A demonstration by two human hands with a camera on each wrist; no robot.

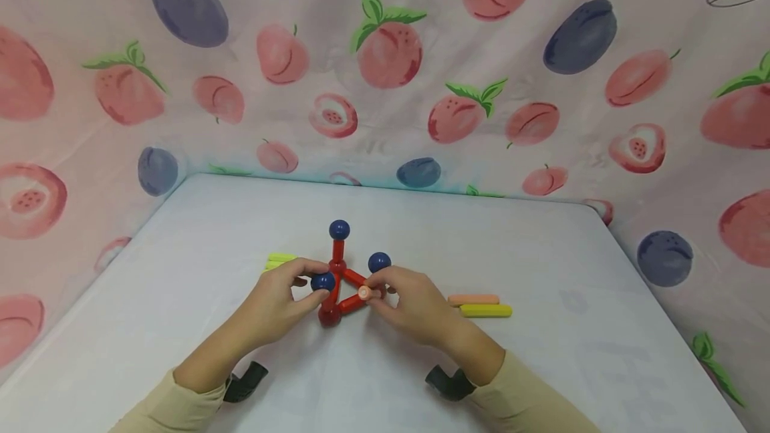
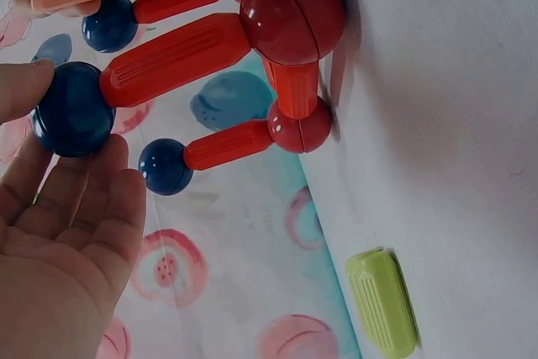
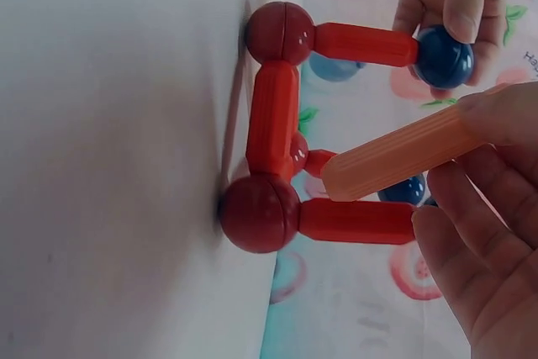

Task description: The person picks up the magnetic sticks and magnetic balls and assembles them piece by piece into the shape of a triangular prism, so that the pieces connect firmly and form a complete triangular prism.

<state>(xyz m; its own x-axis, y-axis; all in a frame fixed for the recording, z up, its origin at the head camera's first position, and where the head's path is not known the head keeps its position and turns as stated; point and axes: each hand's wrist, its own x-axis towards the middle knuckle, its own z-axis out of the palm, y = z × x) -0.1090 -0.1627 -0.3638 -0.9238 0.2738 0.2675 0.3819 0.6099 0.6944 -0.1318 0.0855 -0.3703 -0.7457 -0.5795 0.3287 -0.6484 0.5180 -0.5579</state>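
On the white table a frame of red rods (image 2: 178, 58) and red balls (image 1: 329, 315) forms a triangle, with upright red rods topped by blue balls. My left hand (image 1: 273, 303) holds the near left blue ball (image 1: 323, 282) between thumb and fingers, on top of its upright rod. In my right hand (image 1: 418, 306) a light orange rod (image 3: 412, 153) is pinched, tilted above the triangle. The far blue ball (image 1: 339, 230) stands clear of both hands. Just behind the right fingers is the third blue ball (image 1: 379, 261).
Yellow-green rods (image 1: 281, 258) lie left of the frame, partly behind the left hand. To the right, another orange rod (image 1: 473, 299) lies beside a yellow rod (image 1: 486, 311). A fruit-patterned cloth (image 1: 385, 119) rises behind the table (image 1: 541, 366).
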